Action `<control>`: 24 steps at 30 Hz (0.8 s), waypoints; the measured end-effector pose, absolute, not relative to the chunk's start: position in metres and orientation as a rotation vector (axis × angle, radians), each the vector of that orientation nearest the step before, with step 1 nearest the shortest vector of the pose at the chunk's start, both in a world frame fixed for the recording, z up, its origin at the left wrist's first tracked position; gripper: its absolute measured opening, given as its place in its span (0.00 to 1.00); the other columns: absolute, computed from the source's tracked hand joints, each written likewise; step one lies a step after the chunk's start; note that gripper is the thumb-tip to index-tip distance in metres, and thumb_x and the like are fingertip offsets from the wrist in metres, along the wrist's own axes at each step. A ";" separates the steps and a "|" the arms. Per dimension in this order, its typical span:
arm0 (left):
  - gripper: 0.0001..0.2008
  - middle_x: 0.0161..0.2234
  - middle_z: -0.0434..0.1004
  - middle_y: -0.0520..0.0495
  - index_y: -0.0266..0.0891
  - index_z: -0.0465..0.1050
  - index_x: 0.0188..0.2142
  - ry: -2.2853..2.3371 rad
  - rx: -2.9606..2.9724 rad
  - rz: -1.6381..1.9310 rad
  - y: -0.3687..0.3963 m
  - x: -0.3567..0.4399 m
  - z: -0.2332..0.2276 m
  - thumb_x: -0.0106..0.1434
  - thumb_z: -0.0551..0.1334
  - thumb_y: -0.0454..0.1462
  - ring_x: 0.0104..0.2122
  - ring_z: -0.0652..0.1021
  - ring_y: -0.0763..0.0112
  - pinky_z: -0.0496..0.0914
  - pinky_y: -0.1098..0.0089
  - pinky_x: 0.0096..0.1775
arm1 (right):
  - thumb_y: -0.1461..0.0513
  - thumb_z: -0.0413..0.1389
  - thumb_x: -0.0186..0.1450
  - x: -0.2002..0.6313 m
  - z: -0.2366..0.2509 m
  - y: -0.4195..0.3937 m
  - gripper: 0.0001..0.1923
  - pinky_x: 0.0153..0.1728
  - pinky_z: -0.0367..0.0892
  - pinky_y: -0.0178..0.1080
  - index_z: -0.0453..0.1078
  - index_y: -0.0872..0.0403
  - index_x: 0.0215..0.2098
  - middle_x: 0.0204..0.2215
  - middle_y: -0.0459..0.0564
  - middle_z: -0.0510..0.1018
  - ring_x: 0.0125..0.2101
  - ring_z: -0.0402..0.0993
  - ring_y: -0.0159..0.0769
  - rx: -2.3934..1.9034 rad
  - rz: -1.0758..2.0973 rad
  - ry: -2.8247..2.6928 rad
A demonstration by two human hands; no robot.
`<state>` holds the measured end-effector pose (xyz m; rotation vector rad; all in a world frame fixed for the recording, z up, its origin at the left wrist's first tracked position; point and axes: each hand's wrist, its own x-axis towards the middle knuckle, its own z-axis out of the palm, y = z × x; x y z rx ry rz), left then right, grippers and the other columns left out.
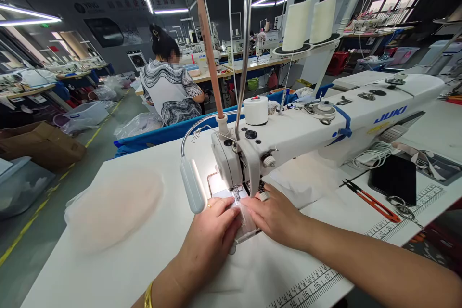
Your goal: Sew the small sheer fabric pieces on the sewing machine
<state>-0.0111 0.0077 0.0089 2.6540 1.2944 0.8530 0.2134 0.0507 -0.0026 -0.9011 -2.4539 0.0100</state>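
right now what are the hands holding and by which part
Neither hand grips anything. The left hand and right hand press flat on a small white fabric piece, one on each side of it, just in front of the sewing machine needle.

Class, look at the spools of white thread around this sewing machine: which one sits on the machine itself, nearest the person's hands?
The small white spool with the red tip, standing on the machine's arm above the hands; the two tall cones stand farther back on the thread stand.

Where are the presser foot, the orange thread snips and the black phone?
presser foot (237, 194), head view, on its metal shank.
orange thread snips (375, 203), head view, mid-handle.
black phone (394, 179), head view, centre of its face.
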 end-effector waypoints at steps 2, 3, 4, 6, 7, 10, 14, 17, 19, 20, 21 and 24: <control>0.11 0.52 0.79 0.44 0.42 0.76 0.48 1.288 2.655 0.859 0.008 -0.011 0.009 0.77 0.55 0.34 0.46 0.77 0.56 0.75 0.60 0.41 | 0.70 0.51 0.68 0.214 -0.001 0.051 0.12 0.39 0.61 0.41 0.75 0.54 0.42 0.35 0.53 0.73 0.37 0.61 0.43 -0.882 0.024 -2.434; 0.11 0.52 0.79 0.44 0.42 0.76 0.48 1.284 2.657 0.861 0.008 -0.011 0.009 0.77 0.55 0.34 0.47 0.77 0.55 0.75 0.60 0.41 | 0.70 0.51 0.68 0.214 -0.001 0.051 0.12 0.39 0.61 0.40 0.75 0.54 0.41 0.36 0.53 0.73 0.37 0.61 0.43 -0.876 0.030 -2.425; 0.11 0.52 0.79 0.44 0.42 0.76 0.48 1.282 2.659 0.861 0.008 -0.011 0.009 0.76 0.55 0.34 0.47 0.77 0.55 0.75 0.60 0.40 | 0.70 0.51 0.68 0.214 0.000 0.051 0.11 0.39 0.62 0.40 0.74 0.54 0.41 0.36 0.53 0.74 0.37 0.61 0.43 -0.871 0.033 -2.418; 0.10 0.53 0.79 0.44 0.41 0.76 0.48 1.284 2.666 0.861 0.009 -0.011 0.008 0.76 0.55 0.33 0.47 0.77 0.56 0.75 0.60 0.41 | 0.70 0.51 0.67 0.214 0.001 0.051 0.11 0.39 0.62 0.40 0.73 0.55 0.39 0.36 0.53 0.74 0.36 0.61 0.43 -0.867 0.033 -2.421; 0.10 0.53 0.79 0.44 0.41 0.77 0.48 1.286 2.670 0.860 0.009 -0.012 0.008 0.76 0.56 0.33 0.47 0.77 0.56 0.75 0.60 0.41 | 0.70 0.51 0.67 0.214 0.000 0.051 0.10 0.40 0.62 0.40 0.73 0.55 0.39 0.37 0.53 0.74 0.36 0.61 0.42 -0.869 0.029 -2.428; 0.10 0.54 0.79 0.44 0.42 0.77 0.48 1.289 2.678 0.840 0.010 -0.013 0.007 0.76 0.56 0.33 0.48 0.77 0.55 0.76 0.60 0.42 | 0.70 0.50 0.67 0.213 -0.002 0.051 0.09 0.39 0.62 0.41 0.71 0.54 0.37 0.37 0.54 0.74 0.36 0.62 0.43 -0.888 0.013 -2.447; 0.11 0.54 0.79 0.44 0.43 0.77 0.50 1.312 2.673 0.789 0.008 -0.014 0.009 0.75 0.56 0.33 0.50 0.78 0.53 0.76 0.57 0.42 | 0.71 0.51 0.67 0.215 -0.002 0.052 0.11 0.40 0.62 0.42 0.73 0.54 0.41 0.37 0.54 0.74 0.38 0.64 0.45 -0.899 0.032 -2.469; 0.10 0.56 0.78 0.43 0.44 0.76 0.52 1.352 2.679 0.742 0.001 -0.012 0.017 0.72 0.61 0.35 0.51 0.78 0.49 0.76 0.50 0.46 | 0.70 0.53 0.67 0.221 0.007 0.051 0.12 0.40 0.63 0.43 0.75 0.53 0.45 0.36 0.53 0.75 0.39 0.64 0.45 -0.855 0.128 -2.515; 0.17 0.58 0.76 0.41 0.45 0.74 0.54 1.368 2.677 0.662 -0.008 -0.010 0.024 0.67 0.70 0.41 0.54 0.77 0.45 0.74 0.45 0.50 | 0.70 0.55 0.67 0.226 0.014 0.050 0.14 0.41 0.63 0.43 0.75 0.52 0.48 0.40 0.52 0.77 0.40 0.65 0.44 -0.756 0.226 -2.554; 0.23 0.59 0.75 0.40 0.46 0.74 0.55 1.363 2.671 0.620 -0.012 -0.008 0.027 0.63 0.74 0.45 0.55 0.76 0.42 0.74 0.43 0.51 | 0.70 0.55 0.67 0.228 0.017 0.050 0.13 0.42 0.64 0.43 0.74 0.52 0.47 0.43 0.51 0.78 0.40 0.66 0.43 -0.690 0.271 -2.569; 0.30 0.60 0.74 0.39 0.45 0.74 0.55 1.354 2.663 0.579 -0.017 -0.006 0.030 0.57 0.78 0.48 0.56 0.75 0.40 0.73 0.41 0.52 | 0.70 0.55 0.68 0.229 0.019 0.050 0.11 0.44 0.64 0.43 0.74 0.52 0.45 0.45 0.50 0.79 0.41 0.67 0.42 -0.629 0.305 -2.578; 0.23 0.60 0.73 0.40 0.43 0.73 0.49 1.339 2.610 0.550 -0.025 0.001 0.030 0.55 0.76 0.41 0.56 0.74 0.42 0.71 0.41 0.55 | 0.69 0.53 0.71 0.230 0.019 0.051 0.07 0.45 0.64 0.42 0.71 0.53 0.37 0.46 0.49 0.80 0.40 0.68 0.40 -0.533 0.350 -2.580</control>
